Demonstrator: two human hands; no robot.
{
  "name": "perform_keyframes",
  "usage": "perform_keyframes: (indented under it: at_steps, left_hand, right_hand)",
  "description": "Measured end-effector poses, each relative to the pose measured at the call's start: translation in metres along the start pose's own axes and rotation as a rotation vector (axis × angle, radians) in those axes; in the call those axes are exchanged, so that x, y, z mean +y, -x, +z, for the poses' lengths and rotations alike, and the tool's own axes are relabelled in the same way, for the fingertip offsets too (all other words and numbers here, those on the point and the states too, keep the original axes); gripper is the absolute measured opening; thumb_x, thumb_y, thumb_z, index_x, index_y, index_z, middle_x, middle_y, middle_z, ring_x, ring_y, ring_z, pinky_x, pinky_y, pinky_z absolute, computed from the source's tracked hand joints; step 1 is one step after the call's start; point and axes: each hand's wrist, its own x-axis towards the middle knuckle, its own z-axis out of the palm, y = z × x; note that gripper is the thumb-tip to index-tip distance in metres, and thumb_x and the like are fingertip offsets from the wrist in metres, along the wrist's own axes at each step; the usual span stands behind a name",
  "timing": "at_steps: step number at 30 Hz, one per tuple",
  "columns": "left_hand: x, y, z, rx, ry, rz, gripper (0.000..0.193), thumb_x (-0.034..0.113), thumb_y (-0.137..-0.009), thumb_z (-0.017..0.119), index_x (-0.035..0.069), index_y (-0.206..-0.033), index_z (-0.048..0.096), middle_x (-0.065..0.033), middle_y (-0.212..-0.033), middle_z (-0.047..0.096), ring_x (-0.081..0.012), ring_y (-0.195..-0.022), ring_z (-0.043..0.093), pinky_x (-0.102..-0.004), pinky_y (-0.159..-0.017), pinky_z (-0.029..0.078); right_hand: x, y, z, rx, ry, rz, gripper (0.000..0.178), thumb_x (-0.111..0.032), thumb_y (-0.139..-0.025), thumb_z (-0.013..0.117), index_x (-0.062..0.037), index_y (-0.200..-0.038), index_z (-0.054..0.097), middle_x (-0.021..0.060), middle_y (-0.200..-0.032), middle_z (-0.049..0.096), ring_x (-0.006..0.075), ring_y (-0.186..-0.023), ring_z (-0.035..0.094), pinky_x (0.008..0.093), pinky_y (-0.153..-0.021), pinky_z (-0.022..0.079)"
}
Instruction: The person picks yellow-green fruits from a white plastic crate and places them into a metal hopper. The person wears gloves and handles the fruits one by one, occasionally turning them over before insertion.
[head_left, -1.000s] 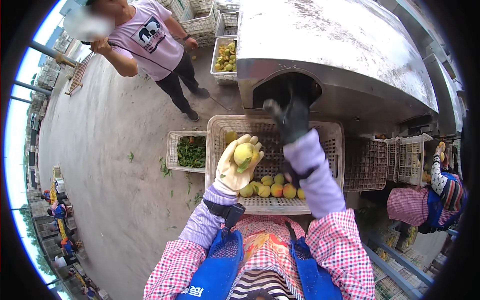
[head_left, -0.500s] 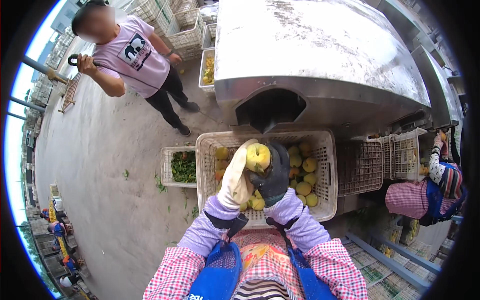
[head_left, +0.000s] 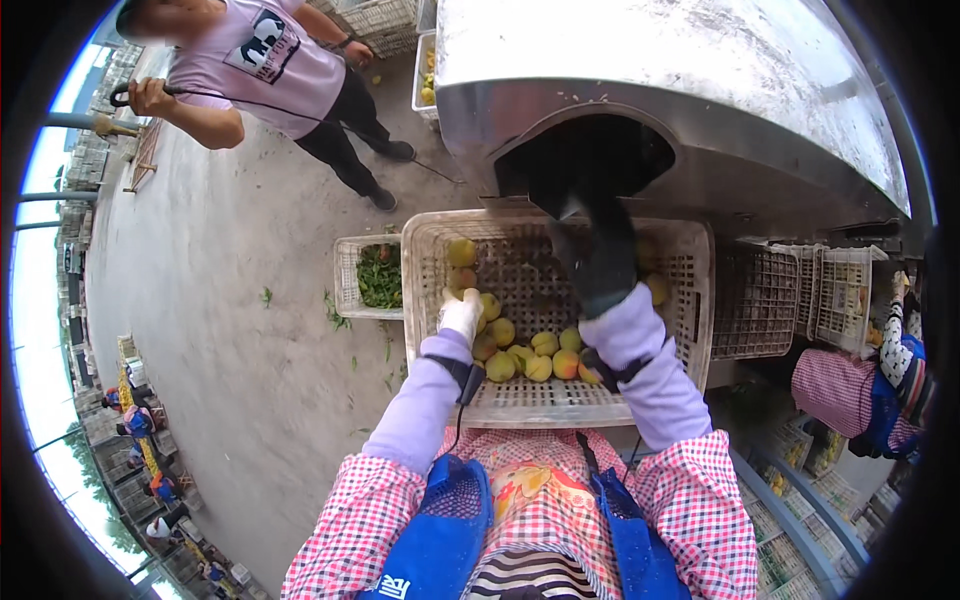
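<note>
In front of me stands a large pale plastic crate (head_left: pixel 520 412) holding yellow-green peaches (head_left: pixel 540 367), some blushed red, gathered along its near and left sides. My left hand (head_left: pixel 461 314), in a whitish glove, reaches down at the crate's left side; its fingers close round a peach (head_left: pixel 455 294). My right hand (head_left: pixel 590 190), in a black glove, stretches across the crate to the dark opening (head_left: pixel 640 150) of a metal machine. Motion blur and shadow hide its fingers and anything they hold.
The metal housing (head_left: pixel 650 50) overhangs the crate's far edge. Left of it sits a smaller crate of green leaves (head_left: pixel 380 275). Dark crates (head_left: pixel 755 300) stand at the right. A person in a pink shirt (head_left: pixel 255 70) holds a dark cord at upper left; another person (head_left: pixel 860 390) works far right.
My hands, together on one peach before, have parted. The right has gone forward to the machine opening, the left down into the crate. That peach no longer shows. The view has shifted.
</note>
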Motion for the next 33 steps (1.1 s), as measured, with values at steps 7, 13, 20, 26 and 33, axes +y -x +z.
perform_keyframes:
  at_steps: [7,13,20,26,33]
  left_hand:
    - [-0.030,-0.015,0.093,-0.320,-0.049,0.156,0.068,0.049,-0.089,0.060,-0.001,-0.135,0.060,-0.0246,-0.133,0.064,-0.0378,-0.128,0.058,-0.0418,-0.110,0.044]
    - [0.015,-0.047,0.063,0.312,-0.475,0.382,0.075,0.042,-0.095,0.056,0.005,-0.157,0.033,-0.0242,-0.164,0.026,-0.0382,-0.151,0.028,-0.0423,-0.123,0.027]
    - [0.026,-0.072,0.100,0.400,-0.176,0.279,0.080,0.041,-0.094,0.060,0.012,-0.159,0.025,-0.0204,-0.160,0.018,-0.0416,-0.145,0.033,-0.0442,-0.119,0.033]
    - [0.026,-0.104,0.133,0.807,0.041,0.352,0.054,0.037,-0.093,0.066,0.008,-0.135,0.049,-0.0289,-0.145,0.035,-0.0392,-0.131,0.045,-0.0434,-0.108,0.043]
    - [0.014,-0.101,0.103,0.271,-0.074,0.367,0.044,0.040,-0.094,0.066,0.013,-0.127,0.056,-0.0249,-0.124,0.053,-0.0406,-0.120,0.055,-0.0484,-0.096,0.048]
  right_hand:
    - [0.047,0.135,0.027,-0.257,0.003,0.363,0.052,-0.016,-0.084,0.074,-0.0062,-0.133,0.061,0.0212,-0.143,0.056,0.0385,-0.131,0.054,0.0451,-0.111,0.043]
    - [0.104,0.170,0.030,-0.842,0.193,0.808,0.069,-0.013,-0.086,0.071,-0.0046,-0.149,0.047,0.0180,-0.150,0.050,0.0268,-0.143,0.045,0.0407,-0.113,0.043]
    - [0.144,0.177,0.061,-1.153,0.453,0.686,0.068,-0.014,-0.088,0.069,-0.0040,-0.151,0.044,0.0175,-0.151,0.049,0.0262,-0.143,0.045,0.0400,-0.114,0.042]
    - [0.157,0.197,0.071,-1.217,0.469,0.630,0.068,-0.016,-0.090,0.068,-0.0034,-0.152,0.042,0.0170,-0.152,0.048,0.0256,-0.143,0.045,0.0394,-0.114,0.041]
    - [0.171,0.184,0.073,-1.260,0.429,0.604,0.068,-0.018,-0.093,0.066,-0.0028,-0.154,0.040,0.0165,-0.153,0.047,0.0250,-0.142,0.045,0.0387,-0.115,0.039]
